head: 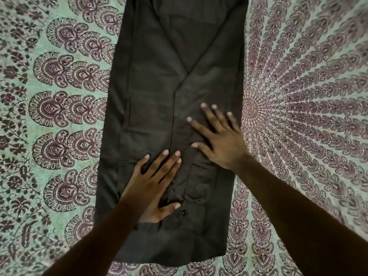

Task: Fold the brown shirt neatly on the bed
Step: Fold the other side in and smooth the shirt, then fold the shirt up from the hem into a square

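Observation:
The brown shirt [159, 92] lies flat on the bed as a long narrow strip running away from me, its sides folded in so two edges meet in a V near the middle. A cuff with a dark button [183, 212] shows near the close end. My left hand [157, 182] presses flat on the near left part of the shirt, fingers straight. On the shirt's right half, a little farther up, my right hand [217, 138] rests flat with its fingers spread.
The bed is covered by a green sheet [59, 116] printed with maroon paisley and a mandala pattern. The sheet spreads out on both sides of the shirt and along the near edge.

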Demonstrator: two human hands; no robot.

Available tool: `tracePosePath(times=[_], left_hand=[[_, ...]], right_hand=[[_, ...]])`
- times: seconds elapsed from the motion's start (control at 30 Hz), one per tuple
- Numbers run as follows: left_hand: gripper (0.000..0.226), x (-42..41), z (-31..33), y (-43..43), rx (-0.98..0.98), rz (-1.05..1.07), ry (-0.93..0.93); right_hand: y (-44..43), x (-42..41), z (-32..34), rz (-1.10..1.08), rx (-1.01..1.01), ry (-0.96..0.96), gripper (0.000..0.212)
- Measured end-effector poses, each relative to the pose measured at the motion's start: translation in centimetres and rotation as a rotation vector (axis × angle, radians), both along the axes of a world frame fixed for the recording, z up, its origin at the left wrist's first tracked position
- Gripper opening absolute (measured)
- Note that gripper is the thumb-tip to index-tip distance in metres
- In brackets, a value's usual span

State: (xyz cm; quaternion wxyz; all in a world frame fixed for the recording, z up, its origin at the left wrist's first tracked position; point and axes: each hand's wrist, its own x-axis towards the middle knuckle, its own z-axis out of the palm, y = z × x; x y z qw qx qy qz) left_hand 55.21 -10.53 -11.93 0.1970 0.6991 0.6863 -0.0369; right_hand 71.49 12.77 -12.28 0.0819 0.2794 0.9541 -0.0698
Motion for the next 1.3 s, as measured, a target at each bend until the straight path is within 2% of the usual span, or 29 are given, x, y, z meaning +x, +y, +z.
tracePosePath(times=[0.1, 0.17, 0.27, 0.37, 0.43, 0.57, 0.63, 0.73, 0.83, 0.9, 1.03, 1.2, 1.3], left_hand=[[0.115, 0.0, -0.1, -0.1, 0.019, 0.007, -0.011], [0.113, 0.0, 0.1, 0.0, 0.014, 0.008, -0.019], [0.104, -0.1, 0.8, 0.0, 0.012, 0.014, -0.064], [0.077, -0.9, 1.5, -0.8, 0.073, 0.037, -0.137], [0.068, -2.0, 2.1, -2.4, 0.098, 0.027, -0.125], [0.082, -5.5, 3.4, -7.2, 0.020, -0.125, -0.067], [0.090, -7.2, 4.1, -9.5, -0.057, -0.132, -0.061], [0.100, -8.9, 4.8, -11.8, -0.160, -0.113, -0.074], [0.116, -9.8, 5.1, -12.6, -0.246, -0.144, -0.068], [0.117, -9.9, 5.3, -12.3, -0.246, -0.168, -0.060], [0.112, -9.5, 4.6, -10.8, -0.192, -0.186, -0.031], [0.119, -10.3, 3.8, -10.5, -0.188, -0.232, -0.111], [0.126, -11.2, 3.9, -11.0, -0.222, -0.290, -0.112]], right_hand=[[3.4, 0.0, -0.2, -0.241, 0.002, -0.004, 0.072], [4.2, -0.3, 0.2, -0.325, -0.038, -0.015, 0.073], [1.3, 0.4, 1.2, -0.239, -0.100, 0.019, 0.071], [-4.1, 3.5, 2.0, -0.130, -0.128, 0.049, 0.058], [-7.9, 6.3, 2.3, -0.082, -0.143, 0.067, 0.059], [-13.3, 11.3, 3.1, -0.121, -0.235, -0.005, 0.078], [-15.0, 12.7, 3.4, -0.190, -0.262, -0.032, 0.085], [-16.2, 13.7, 3.9, -0.221, -0.315, -0.114, 0.111], [-16.2, 13.9, 4.3, -0.196, -0.345, -0.169, 0.120], [-15.9, 13.8, 4.6, -0.148, -0.352, -0.215, 0.118], [-14.8, 13.3, 5.0, -0.072, -0.344, -0.244, 0.096], [-14.1, 13.8, 5.0, 0.039, -0.241, -0.211, 0.090], [-14.5, 14.1, 4.7, 0.082, -0.186, -0.175, 0.102]])
